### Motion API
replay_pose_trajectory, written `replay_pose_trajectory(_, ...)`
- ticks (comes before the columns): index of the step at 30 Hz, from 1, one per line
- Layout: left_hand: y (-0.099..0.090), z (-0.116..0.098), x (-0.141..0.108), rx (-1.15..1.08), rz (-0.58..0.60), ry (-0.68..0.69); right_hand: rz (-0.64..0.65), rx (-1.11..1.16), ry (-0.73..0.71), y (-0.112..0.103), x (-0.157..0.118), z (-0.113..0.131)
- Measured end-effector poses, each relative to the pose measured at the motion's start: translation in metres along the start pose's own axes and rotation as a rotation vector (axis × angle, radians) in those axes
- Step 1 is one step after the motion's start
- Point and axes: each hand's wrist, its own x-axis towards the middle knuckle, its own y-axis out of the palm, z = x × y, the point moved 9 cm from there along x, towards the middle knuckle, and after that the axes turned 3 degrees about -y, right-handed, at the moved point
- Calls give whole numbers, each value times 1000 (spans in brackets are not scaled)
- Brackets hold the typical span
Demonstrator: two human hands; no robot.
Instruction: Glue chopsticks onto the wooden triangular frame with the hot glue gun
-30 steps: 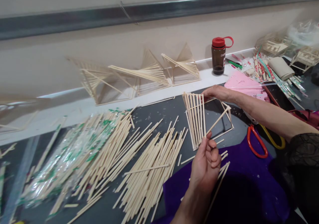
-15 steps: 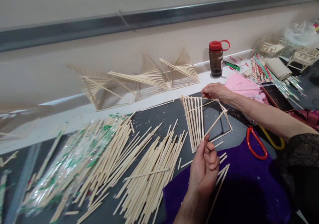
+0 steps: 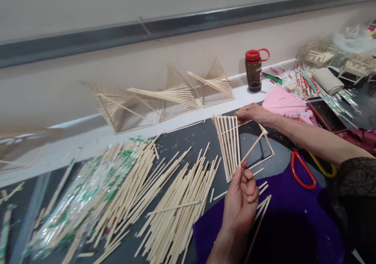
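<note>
A small frame of pale wooden sticks (image 3: pixel 230 144) stands on the dark table, with several sticks fanned side by side on its left. My left hand (image 3: pixel 242 193) pinches the lower edge of the fan, fingers curled. At the frame's top edge is my right hand (image 3: pixel 252 113), its fingers pressed together around the upper stick ends. Its fingertips are partly hidden behind the frame. Loose sticks (image 3: pixel 179 209) lie in a pile to the left of my left hand.
Finished-looking stick structures (image 3: pixel 173 95) line the wall. A red-capped bottle (image 3: pixel 253 72) stands behind my right hand. Scissors with a red handle (image 3: pixel 302 170) lie by a purple cloth (image 3: pixel 282 217). A pink glue gun (image 3: pixel 284 103), plastic-wrapped sticks (image 3: pixel 96 189) and a phone (image 3: pixel 326 115) are around.
My right hand has moved slightly down and left, onto the frame's top edge. My left hand keeps its hold at the bottom. The view has shifted a little.
</note>
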Motion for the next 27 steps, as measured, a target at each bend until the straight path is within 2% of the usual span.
replay_pose_trajectory(10,-1,-1,-1,-7,-35,16,-2,-41,-21,3,-1,6)
replay_pose_trajectory(18,-1,-1,0,12,-18,19,17,-18,26,4,0,3)
replay_pose_trajectory(27,-1,0,2,17,37,18,12,-35,-13,4,-1,5)
